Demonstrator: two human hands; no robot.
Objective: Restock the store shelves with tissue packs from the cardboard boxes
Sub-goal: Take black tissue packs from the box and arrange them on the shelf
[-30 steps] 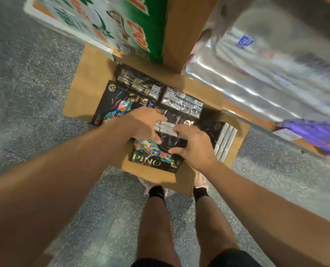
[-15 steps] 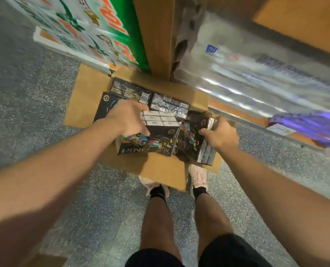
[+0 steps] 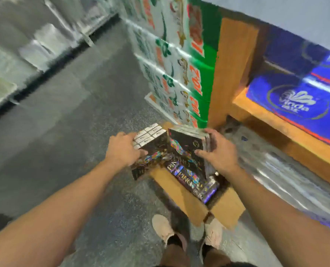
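My left hand point(image 3: 122, 150) grips a black tissue pack point(image 3: 150, 143) with colourful print and white ends. My right hand point(image 3: 219, 151) grips a second black tissue pack point(image 3: 185, 145), held upright beside the first. Both packs are lifted above an open cardboard box point(image 3: 181, 191) on the floor by my feet. More black packs point(image 3: 194, 180) lie inside the box. The picture is motion-blurred.
A wooden shelf unit point(image 3: 287, 128) stands at the right with blue tissue packs point(image 3: 303, 97) on it. A stack of green and white cartons point(image 3: 177, 60) stands beyond the box. Another shelving row point(image 3: 25, 45) lines the left side of the grey aisle floor point(image 3: 67, 116).
Both hands have lifted their packs up out of the box. My view has swung up and left, bringing the aisle and the blue packs into sight.
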